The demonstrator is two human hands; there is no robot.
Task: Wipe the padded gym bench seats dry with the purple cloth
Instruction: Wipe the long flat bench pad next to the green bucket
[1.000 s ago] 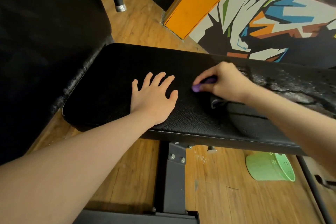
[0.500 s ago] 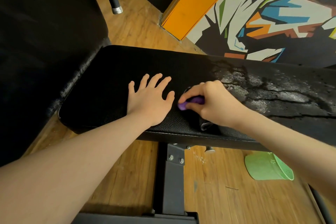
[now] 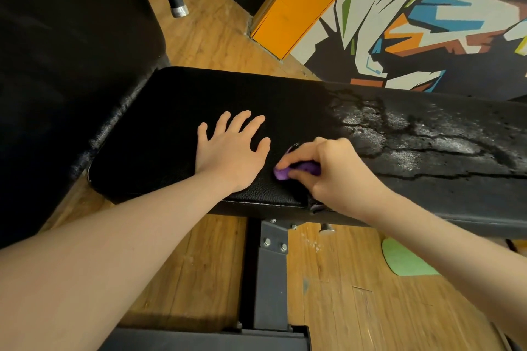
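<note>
We see the left hand (image 3: 232, 151) lying flat with its fingers spread wide on the black, pebble-grained vinyl of the padded bench seat (image 3: 176, 111), a rounded-corner slab. At three o'clock from it, just beside the thumb, the right hand (image 3: 332, 177) curls its fingers round the purple cloth (image 3: 296, 170), a soft bunched wad pressed to the pad near its front edge. Toward two o'clock the leather glistens with a wet patch (image 3: 405, 139), streaky and silvery. At six o'clock a dark steel post (image 3: 269, 279) with bolts stands on the wood-plank floor (image 3: 356, 308). A pale green rounded object (image 3: 405, 262) sits at four o'clock, partly hidden by the forearm.
</note>
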